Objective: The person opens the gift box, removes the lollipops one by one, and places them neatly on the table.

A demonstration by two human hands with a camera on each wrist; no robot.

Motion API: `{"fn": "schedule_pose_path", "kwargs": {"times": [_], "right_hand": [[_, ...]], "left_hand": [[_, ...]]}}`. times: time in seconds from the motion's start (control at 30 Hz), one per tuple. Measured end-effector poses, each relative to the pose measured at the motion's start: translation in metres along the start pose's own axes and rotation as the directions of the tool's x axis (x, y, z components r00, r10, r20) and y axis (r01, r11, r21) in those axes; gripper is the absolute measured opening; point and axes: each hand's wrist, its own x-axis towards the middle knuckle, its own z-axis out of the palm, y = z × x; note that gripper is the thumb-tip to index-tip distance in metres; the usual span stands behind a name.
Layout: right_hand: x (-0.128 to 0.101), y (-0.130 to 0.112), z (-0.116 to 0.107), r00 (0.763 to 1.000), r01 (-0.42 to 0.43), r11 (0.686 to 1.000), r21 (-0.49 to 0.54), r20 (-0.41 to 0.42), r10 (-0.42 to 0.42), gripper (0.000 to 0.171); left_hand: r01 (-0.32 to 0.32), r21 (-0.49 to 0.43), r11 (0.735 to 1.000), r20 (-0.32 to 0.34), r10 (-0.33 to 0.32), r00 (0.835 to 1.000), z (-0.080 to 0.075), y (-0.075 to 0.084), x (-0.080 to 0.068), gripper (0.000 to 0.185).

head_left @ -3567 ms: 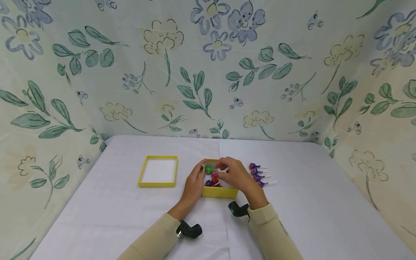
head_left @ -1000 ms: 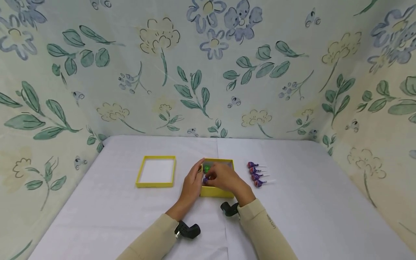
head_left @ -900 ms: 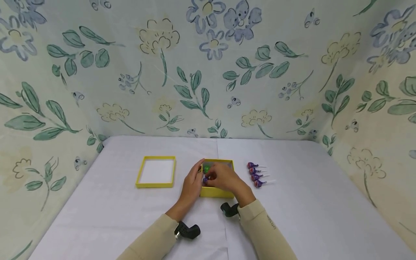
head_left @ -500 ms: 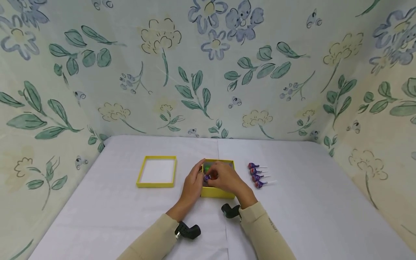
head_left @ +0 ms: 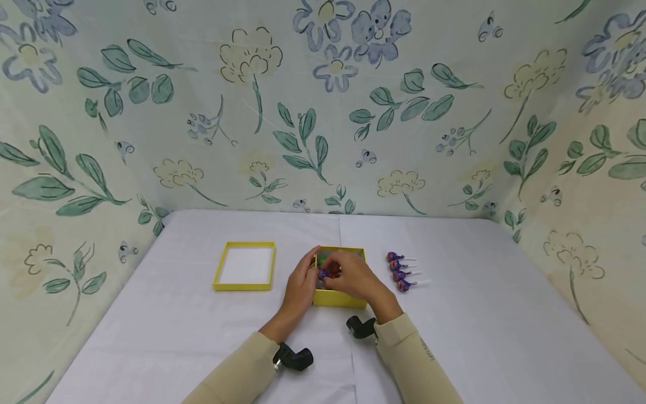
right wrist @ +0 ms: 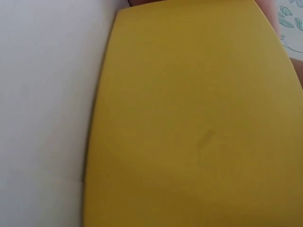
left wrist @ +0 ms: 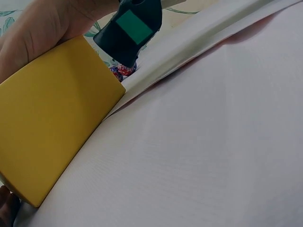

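In the head view a yellow box (head_left: pixel 340 299) sits mid-table with its top off. My left hand (head_left: pixel 299 287) lies along the box's left side with fingers extended, touching the wall. My right hand (head_left: pixel 357 279) reaches down into the box, thumb and fingertips pinching a purple-wrapped lollipop (head_left: pixel 323 274) near the left wall. A bit of green wrapper (head_left: pixel 322 261) shows behind those fingers; most of the box's inside is hidden by the hand. Both wrist views are largely filled by the box's yellow wall (left wrist: pixel 57 113), (right wrist: pixel 189 113).
A yellow-rimmed lid (head_left: pixel 244 288) lies inside-up to the left of the box. Several purple-wrapped lollipops (head_left: pixel 402 276) lie in a column right of the box, white sticks pointing right. A white cloth (head_left: pixel 484 314) covers the table, and floral fabric (head_left: pixel 313 112) hangs behind.
Earlier my right hand was at a green lollipop near the back of the box; it has since moved forward and left to a purple one. My left hand stays at the box.
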Motion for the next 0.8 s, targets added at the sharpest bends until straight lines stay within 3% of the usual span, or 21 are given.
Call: {"fn": "schedule_pose_path", "kwargs": {"times": [0.43,0.8], "right_hand": [[0.0010,0.0019,-0.0025,0.999,0.035,0.994,0.104,0.002,-0.036,0.019],[-0.0006,0.0028,-0.0029,0.997,0.073,0.989,0.131,-0.034,-0.069,0.018]], "left_hand": [[-0.014,0.010,1.000,-0.004,0.014,1.000,-0.0002,0.0035,0.0002,0.050],[-0.009,0.022,1.000,-0.009,0.009,1.000,0.0006,0.0018,-0.0001,0.049]]}}
